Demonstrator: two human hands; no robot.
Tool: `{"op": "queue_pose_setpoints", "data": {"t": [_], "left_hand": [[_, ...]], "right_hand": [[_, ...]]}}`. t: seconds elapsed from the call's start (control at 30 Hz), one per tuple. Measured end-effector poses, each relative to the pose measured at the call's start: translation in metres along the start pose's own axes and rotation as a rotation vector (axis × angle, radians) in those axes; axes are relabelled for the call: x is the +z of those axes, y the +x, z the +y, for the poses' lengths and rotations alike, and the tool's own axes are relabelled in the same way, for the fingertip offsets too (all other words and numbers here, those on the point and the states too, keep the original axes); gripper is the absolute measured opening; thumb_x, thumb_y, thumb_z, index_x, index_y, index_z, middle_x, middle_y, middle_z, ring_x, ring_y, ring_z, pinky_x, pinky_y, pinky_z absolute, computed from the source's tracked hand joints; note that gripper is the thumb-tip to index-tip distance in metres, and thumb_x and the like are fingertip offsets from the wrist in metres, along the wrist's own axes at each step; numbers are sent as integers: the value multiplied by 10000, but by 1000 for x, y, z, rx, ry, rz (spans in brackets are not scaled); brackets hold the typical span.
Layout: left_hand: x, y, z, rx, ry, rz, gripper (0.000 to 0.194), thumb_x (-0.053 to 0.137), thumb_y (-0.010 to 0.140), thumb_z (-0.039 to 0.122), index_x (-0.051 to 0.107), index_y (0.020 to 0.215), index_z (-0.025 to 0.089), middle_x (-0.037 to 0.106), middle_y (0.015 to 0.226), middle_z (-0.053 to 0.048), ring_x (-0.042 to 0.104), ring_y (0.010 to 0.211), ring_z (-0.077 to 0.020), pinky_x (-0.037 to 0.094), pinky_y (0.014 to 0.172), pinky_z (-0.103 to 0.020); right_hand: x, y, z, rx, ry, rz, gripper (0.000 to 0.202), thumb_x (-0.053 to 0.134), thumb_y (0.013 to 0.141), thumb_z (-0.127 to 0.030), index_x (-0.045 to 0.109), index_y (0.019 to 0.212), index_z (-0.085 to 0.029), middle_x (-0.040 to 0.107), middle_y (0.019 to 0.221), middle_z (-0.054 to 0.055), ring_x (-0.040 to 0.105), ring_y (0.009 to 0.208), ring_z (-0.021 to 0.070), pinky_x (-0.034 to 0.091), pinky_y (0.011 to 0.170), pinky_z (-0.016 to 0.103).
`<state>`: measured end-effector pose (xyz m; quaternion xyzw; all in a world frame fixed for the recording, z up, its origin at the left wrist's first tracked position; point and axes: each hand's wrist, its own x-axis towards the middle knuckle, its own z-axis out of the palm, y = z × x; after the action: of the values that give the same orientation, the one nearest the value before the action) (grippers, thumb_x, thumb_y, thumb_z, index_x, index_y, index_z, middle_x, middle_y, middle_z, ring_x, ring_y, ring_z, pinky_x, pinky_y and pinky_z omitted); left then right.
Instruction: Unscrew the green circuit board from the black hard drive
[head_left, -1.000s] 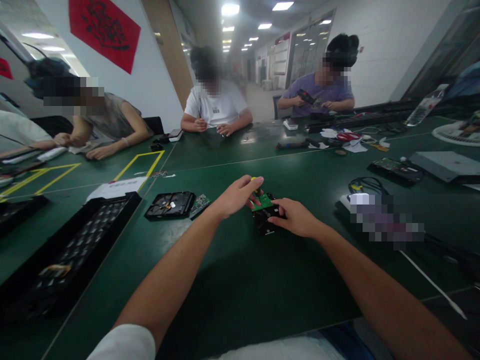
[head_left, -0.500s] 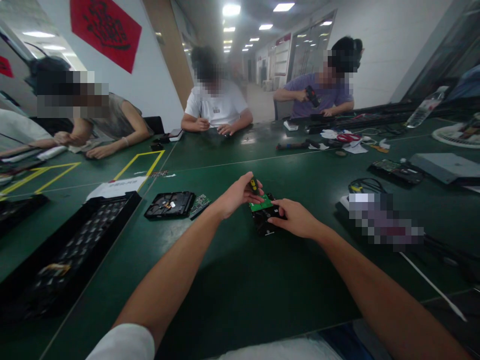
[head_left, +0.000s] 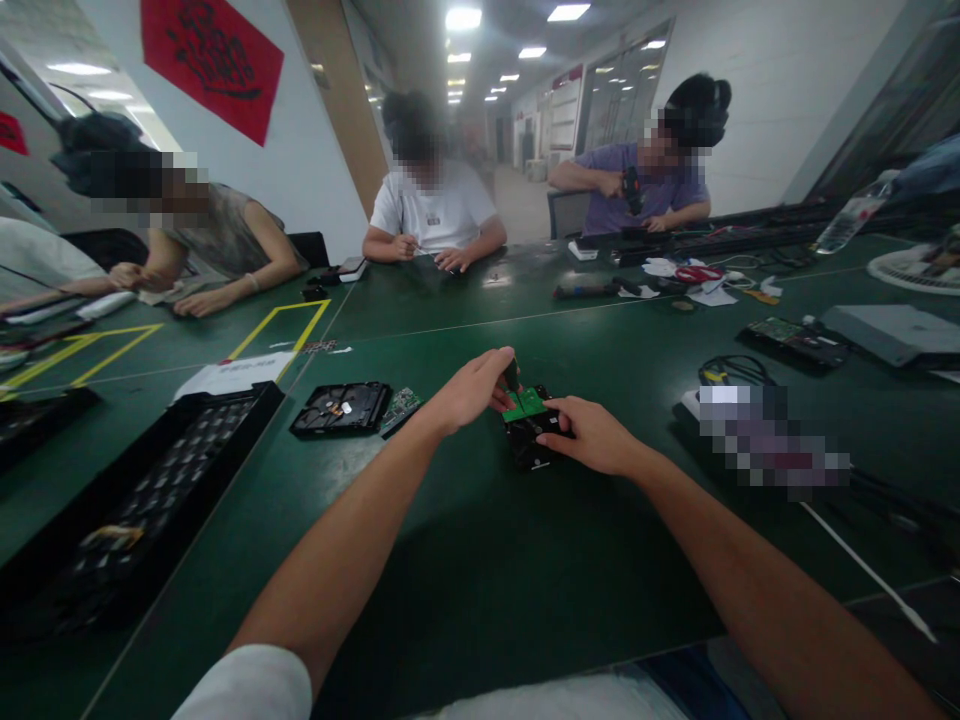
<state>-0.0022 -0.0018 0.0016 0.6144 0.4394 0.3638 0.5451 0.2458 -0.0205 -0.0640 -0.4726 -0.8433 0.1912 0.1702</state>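
In the middle of the table lies a hard drive [head_left: 525,446] with a black body and a green circuit board [head_left: 531,402] on its far part. My left hand [head_left: 480,388] is closed around the dark handle of a screwdriver [head_left: 513,375]. The screwdriver stands nearly upright, its thin shaft pointing down at the board; whether the tip sits in a screw is too small to tell. From the right, my right hand [head_left: 594,432] grips the drive, with the index finger at the board's edge and the thumb on the black body.
Left of my hands lie another black drive [head_left: 341,408] and a loose circuit board [head_left: 403,408]. A long black tray [head_left: 247,420] stands further left. To the right are a cable [head_left: 731,372], an opened device [head_left: 795,342] and a grey box [head_left: 892,335]. Several people sit across the table.
My left hand has turned the screwdriver more upright, so its shaft now shows over the board and the yellow handle marking is hidden. My right hand stays on the drive.
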Motion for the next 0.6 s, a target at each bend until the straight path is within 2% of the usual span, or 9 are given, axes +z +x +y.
{"op": "queue_pose_setpoints", "data": {"t": [0.1,0.27,0.37,0.5,0.6], "left_hand": [[-1,-1,1,41,93,-2,558,419,1043,655,672,1135,167,727,979,-115,716,789,-240,570,679,-352],[-3,-1,3,124,222,18,581,416,1041,643,749,1100,171,729,1111,-128,677,1016,-284,571,767,-362],[-1,-2,5,153,144,-8,509,461,1033,581,756,1076,168,720,1156,-129,658,1080,-287,575,785,-354],[3,-3,6,124,-90,-132,398,504,1016,476,725,1092,154,728,1154,-137,686,1072,-262,580,841,-363],[3,-2,6,110,-129,-171,385,520,1022,474,714,1091,148,745,1099,-133,701,1057,-251,573,901,-383]], "right_hand": [[0,0,1,4,-3,-2,519,715,957,-492,641,1366,-183,659,944,48,587,819,207,424,749,344],[1,1,1,29,7,-8,560,719,954,-500,619,1398,-174,664,954,51,593,812,206,430,738,341],[0,0,-1,30,-9,-1,556,726,950,-480,619,1392,-161,666,945,55,597,809,207,426,737,339],[-1,0,-3,12,-23,10,551,720,955,-461,620,1386,-131,662,925,58,606,818,215,424,752,344],[-2,-1,-3,2,-19,3,506,713,960,-448,636,1365,-155,658,922,49,604,814,211,418,740,338]]}}
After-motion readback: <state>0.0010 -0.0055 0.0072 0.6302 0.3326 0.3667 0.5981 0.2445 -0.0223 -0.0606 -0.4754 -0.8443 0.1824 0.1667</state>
